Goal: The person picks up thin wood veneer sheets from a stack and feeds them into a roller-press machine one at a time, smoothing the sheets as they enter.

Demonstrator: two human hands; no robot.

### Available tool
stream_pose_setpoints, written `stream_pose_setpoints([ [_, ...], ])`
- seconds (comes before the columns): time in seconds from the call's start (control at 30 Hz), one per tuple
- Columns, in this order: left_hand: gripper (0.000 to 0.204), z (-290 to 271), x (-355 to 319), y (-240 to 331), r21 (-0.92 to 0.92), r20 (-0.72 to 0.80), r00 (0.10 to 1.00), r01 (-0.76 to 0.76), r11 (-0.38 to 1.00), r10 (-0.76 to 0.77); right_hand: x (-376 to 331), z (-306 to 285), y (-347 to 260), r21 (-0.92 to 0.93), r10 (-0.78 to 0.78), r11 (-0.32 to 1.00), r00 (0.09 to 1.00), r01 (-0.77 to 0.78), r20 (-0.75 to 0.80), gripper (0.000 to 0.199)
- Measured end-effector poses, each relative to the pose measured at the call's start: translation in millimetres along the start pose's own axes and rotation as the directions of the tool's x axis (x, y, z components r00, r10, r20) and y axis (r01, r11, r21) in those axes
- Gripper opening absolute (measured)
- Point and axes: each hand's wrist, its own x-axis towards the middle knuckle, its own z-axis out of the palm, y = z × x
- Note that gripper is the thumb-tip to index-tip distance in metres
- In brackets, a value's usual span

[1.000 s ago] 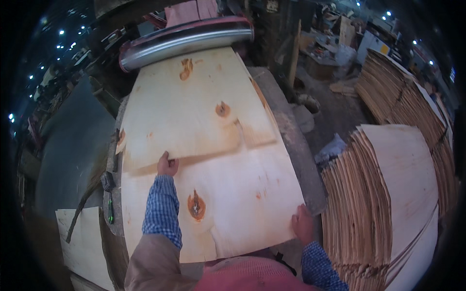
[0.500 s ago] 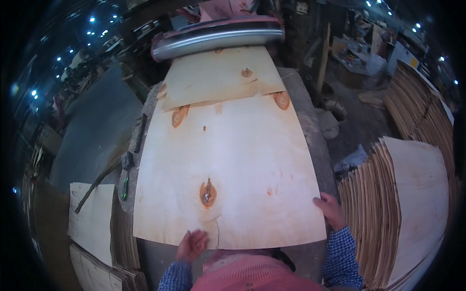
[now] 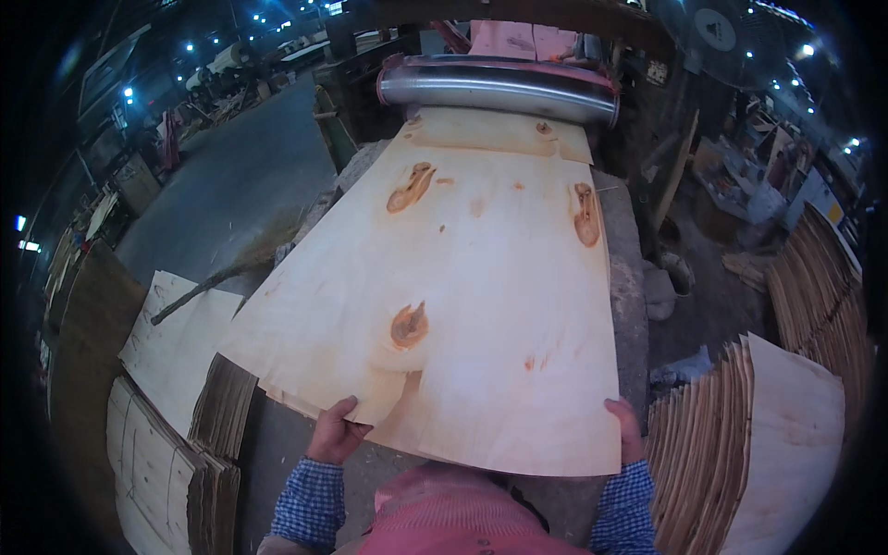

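A large pale wood veneer sheet [image 3: 499, 305] with brown knots lies in front of me, its near edge toward my body. My left hand [image 3: 337, 433] is closed on the near edge, thumb on top and fingers below. Just right of that hand, a split runs into the sheet from the edge. My right hand [image 3: 629, 433] grips the right side near the corner, thumb above, fingers mostly hidden. The far end overlaps another veneer piece [image 3: 499, 134], which reaches a shiny metal roller [image 3: 499, 90]. Under the sheet's near left edge, another veneer edge shows.
Upright veneer stacks [image 3: 703, 444] stand close on my right, with more bundles [image 3: 819, 277] behind. At the left are further veneer stacks [image 3: 153, 444] and a broom-like bundle [image 3: 222, 275]. The machine's worktop [image 3: 629, 277] shows along the sheet's right side.
My left hand has gone from loosely open at the near edge to gripping it. The sheet's left part has swung left and the split has widened. The far piece shows less before the roller.
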Motion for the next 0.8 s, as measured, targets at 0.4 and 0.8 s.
stream_pose_setpoints([
  [0.4,0.044,-27,-32,-12,-0.147,-0.016,0.994,0.103,0.984,-0.106,-45,72,-58,-0.308,-0.472,0.846,0.880,0.435,-0.057,0.045],
  [0.8,0.031,65,176,24,-0.092,0.063,0.998,0.015,0.996,-0.009,15,-5,113,-0.905,-0.470,0.426,0.854,-0.003,-0.224,0.038],
])
